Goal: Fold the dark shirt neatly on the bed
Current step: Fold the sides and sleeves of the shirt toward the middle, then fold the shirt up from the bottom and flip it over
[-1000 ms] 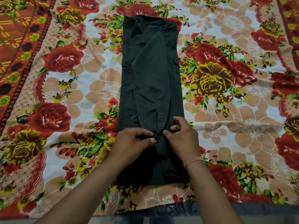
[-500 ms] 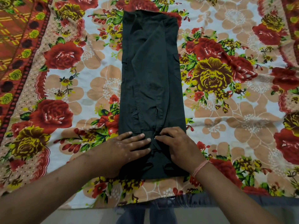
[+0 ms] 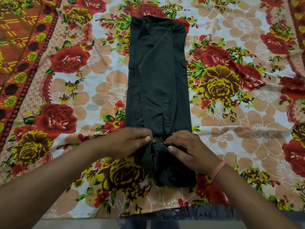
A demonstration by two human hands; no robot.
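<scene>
The dark shirt (image 3: 158,76) lies on the bed as a long narrow strip, its sides folded inward, running from the far middle toward me. My left hand (image 3: 130,142) and my right hand (image 3: 186,149) meet at its near end, each pinching a bit of the dark cloth at the centre line. Between and below the hands the cloth is bunched and lifted, and the near left corner has pulled in so the sheet shows there. A pink thread band circles my right wrist.
The bed is covered by a floral sheet (image 3: 66,96) with red and yellow roses. A patterned orange border (image 3: 19,38) runs down the left side. The bed's near edge (image 3: 165,214) lies just below my forearms.
My left hand lay flat on the shirt half a second ago; now both hands pinch the cloth at the centre. The near end is bunched up and its left corner has drawn in.
</scene>
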